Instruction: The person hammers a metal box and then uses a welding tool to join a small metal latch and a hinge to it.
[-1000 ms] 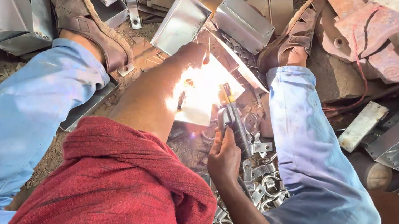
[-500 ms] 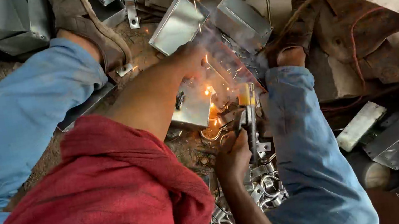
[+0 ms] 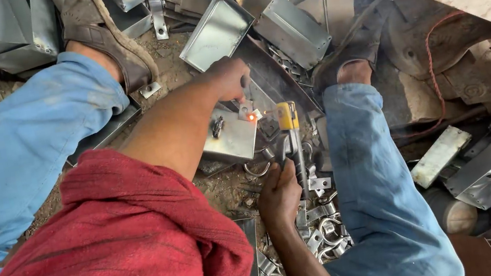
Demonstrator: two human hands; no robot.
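While left hand (image 3: 229, 78) fingers press a steel box (image 3: 233, 134), right hand (image 3: 279, 195) clamps yellow-tipped electrode holder (image 3: 289, 126).

One head-worn camera looks steeply down from close above at the person's knees, both hands and the metal-strewn ground (image 3: 182, 69).

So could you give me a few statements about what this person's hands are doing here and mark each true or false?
1. The left hand rests on a small metal box. True.
2. The right hand is empty. False: it grips a welding holder with a yellow tip.
3. A small orange glow shows on the box. True.
4. The sleeve is green. False: it is red.
5. Loose metal handles lie below the right hand. True.
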